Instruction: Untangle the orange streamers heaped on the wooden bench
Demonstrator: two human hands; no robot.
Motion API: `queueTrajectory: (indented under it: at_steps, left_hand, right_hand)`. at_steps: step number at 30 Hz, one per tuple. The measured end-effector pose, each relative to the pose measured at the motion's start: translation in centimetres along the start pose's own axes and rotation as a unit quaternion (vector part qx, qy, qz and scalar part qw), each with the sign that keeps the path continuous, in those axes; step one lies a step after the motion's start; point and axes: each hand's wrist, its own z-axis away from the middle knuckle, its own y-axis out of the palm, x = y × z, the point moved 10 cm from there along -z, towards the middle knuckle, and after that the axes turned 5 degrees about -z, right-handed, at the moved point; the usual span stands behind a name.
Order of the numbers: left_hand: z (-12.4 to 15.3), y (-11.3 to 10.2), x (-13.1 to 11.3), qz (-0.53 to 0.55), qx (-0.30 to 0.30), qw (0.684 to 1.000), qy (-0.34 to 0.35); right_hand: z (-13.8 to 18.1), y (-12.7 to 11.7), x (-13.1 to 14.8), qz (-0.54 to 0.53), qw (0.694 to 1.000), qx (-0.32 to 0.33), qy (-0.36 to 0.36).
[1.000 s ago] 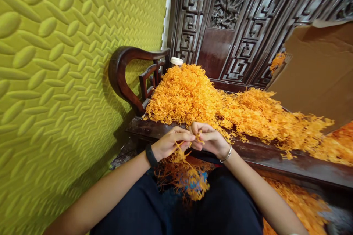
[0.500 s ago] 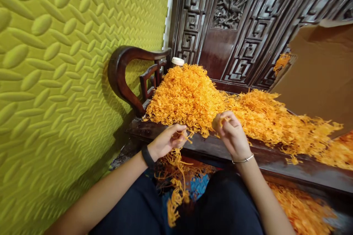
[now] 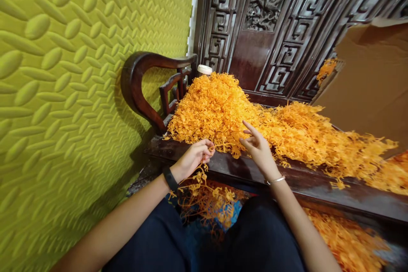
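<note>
A large heap of small orange plastic pieces (image 3: 213,106), thin and stringy, lies on the dark wooden bench (image 3: 236,165). At its front edge, my left hand (image 3: 196,157) is closed, pinching an orange plastic strand (image 3: 201,176). Small branched bits hang from this strand below the hand. My right hand (image 3: 256,146) is open in front of the heap, fingers apart and nothing held in them. Whether its fingertips touch the heap I cannot tell.
A curved wooden armrest (image 3: 140,89) and a yellow-green textured wall (image 3: 79,93) bound the left. Behind are carved wooden panels (image 3: 255,51). Cardboard (image 3: 372,85) leans at right. A white-lidded container (image 3: 204,69) stands behind the heap. More orange pieces (image 3: 347,242) lie below the bench.
My right hand has let go of the small orange bit it pinched and opened, shifting slightly left. The hanging orange bits below my left hand have dropped away or swung; fewer hang there now.
</note>
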Motion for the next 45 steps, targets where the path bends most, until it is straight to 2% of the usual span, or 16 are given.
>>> queueTrajectory:
  at_steps: [2, 4, 7, 11, 15, 17, 21, 25, 29, 31, 33, 36, 41, 45]
  left_hand:
    - [0.0, -0.3, -0.1, -0.003, -0.019, 1.000, 0.010]
    - [-0.1, -0.6, -0.1, 0.004, -0.037, 0.999, 0.014]
    - [0.0, -0.7, -0.5, 0.019, -0.041, 0.999, 0.031]
    - [0.2, -0.2, -1.3, 0.025, -0.011, 0.997, 0.067]
    - [0.5, 0.2, -1.7, 0.035, -0.008, 0.996, 0.087]
    - [0.6, 0.6, -1.9, 0.049, 0.002, 0.994, 0.094]
    - [0.8, 0.8, -2.4, 0.062, -0.010, 0.992, 0.109]
    - [1.1, 0.0, -2.4, -0.008, -0.047, 0.993, 0.110]
    - [1.1, 1.0, -0.9, -0.122, 0.019, 0.992, 0.039]
    - [1.3, 1.7, -0.4, -0.140, 0.052, 0.989, 0.010]
    - [1.4, 1.9, -0.5, -0.130, 0.060, 0.990, 0.005]
    - [1.4, 1.7, -1.2, -0.136, 0.048, 0.989, 0.024]
    - [1.4, 0.4, -2.5, -0.182, -0.032, 0.978, 0.095]
    - [1.9, 0.1, -3.0, -0.176, -0.077, 0.973, 0.126]
  right_hand:
    - [0.4, -0.3, 1.4, 0.004, 0.999, -0.019, -0.030]
    - [0.8, 0.4, 2.6, -0.026, 0.999, 0.009, -0.042]
    - [1.7, 3.2, 4.0, -0.046, 0.991, 0.123, -0.040]
    - [2.9, 5.7, 5.1, 0.032, 0.971, 0.227, -0.075]
    - [4.8, 8.5, 5.1, 0.069, 0.928, 0.356, -0.089]
    - [5.7, 9.7, 5.4, 0.072, 0.909, 0.398, -0.103]
    - [5.8, 10.3, 6.8, 0.093, 0.913, 0.363, -0.159]
    - [5.1, 9.7, 6.8, 0.082, 0.931, 0.324, -0.144]
    - [4.4, 8.7, 6.0, 0.064, 0.946, 0.298, -0.106]
    - [4.5, 8.7, 5.8, 0.037, 0.945, 0.311, -0.090]
    - [4.8, 8.9, 5.9, 0.002, 0.938, 0.338, -0.073]
    - [4.9, 8.9, 6.2, -0.019, 0.934, 0.347, -0.076]
    - [4.0, 7.7, 7.0, 0.053, 0.954, 0.257, -0.146]
    - [3.9, 7.3, 7.5, 0.059, 0.960, 0.223, -0.158]
